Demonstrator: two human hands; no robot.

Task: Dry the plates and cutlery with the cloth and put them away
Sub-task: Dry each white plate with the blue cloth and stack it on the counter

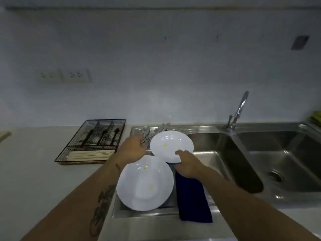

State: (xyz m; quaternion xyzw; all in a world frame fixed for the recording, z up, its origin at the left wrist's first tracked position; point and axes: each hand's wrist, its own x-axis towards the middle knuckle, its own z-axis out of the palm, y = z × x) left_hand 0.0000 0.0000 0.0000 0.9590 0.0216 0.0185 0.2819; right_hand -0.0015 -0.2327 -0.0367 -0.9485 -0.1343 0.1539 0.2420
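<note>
Two white plates lie on the steel draining board [149,214]. The near plate [145,184] rests flat. The far plate [171,145] is gripped at its near rim by my right hand [188,165], thumb on top. A dark blue cloth [192,199] lies on the board under my right wrist, beside the near plate. Several pieces of silver cutlery [152,132] lie at the back of the board. My left hand [132,148] reaches to them, and its fingers seem to pinch some pieces, though the view is blurred there.
A black wire cutlery tray [97,136] holding dark utensils and wooden chopsticks sits on the white counter [34,171] to the left. Two steel sink basins [284,164] and a tap [238,110] stand to the right. Wall sockets [64,76] are on the back wall.
</note>
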